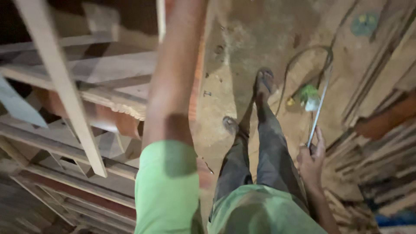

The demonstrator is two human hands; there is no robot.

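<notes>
While the right hand [311, 159] grips a thin metal blade [320, 106] at lower right, the left arm [173, 86] reaches up out of frame.

Right fingers [320, 138] pinch the blade's lower end; it slants up toward centre right. Left fingers unseen, state cannot be told. Judged best carried point-down, clear of the legs [255, 151]. Around: stacked timber [86, 99] at left, a pale slat [60, 86] leaning across it, loose wire [303, 56] and green scrap [308, 93] on the dirt floor [242, 39], planks [381, 143] crowding right.
</notes>
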